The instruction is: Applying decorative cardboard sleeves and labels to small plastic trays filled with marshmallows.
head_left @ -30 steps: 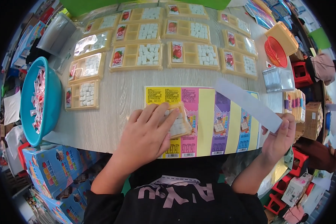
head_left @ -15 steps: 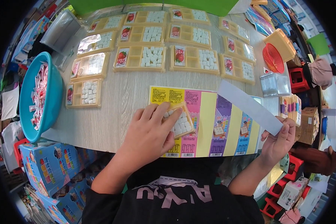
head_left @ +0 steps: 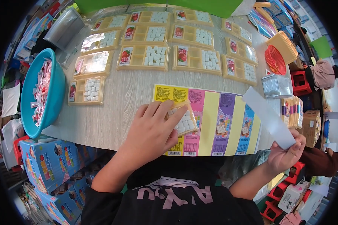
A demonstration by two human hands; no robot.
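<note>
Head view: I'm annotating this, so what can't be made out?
Head view: left part of the tray, hidden by the left hand.
Head view: far face of the white strip, turned away in the right hand.
Head view: fine print on the label sheet, too small to read.
Head view: floor of the blue basin, covered by packets.

- Had sachets [head_left: 42, 93] in a basin [head_left: 59, 92], at left.
- Had trays [head_left: 139, 50] in rows across the bench [head_left: 116, 108].
- Had another tray [head_left: 195, 127] over a sheet [head_left: 207, 129], under the left hand [head_left: 150, 125].
- Had a strip [head_left: 268, 116] in the right hand [head_left: 289, 152].
- Had a basket [head_left: 275, 60] behind boxes [head_left: 277, 86], at right.
</note>
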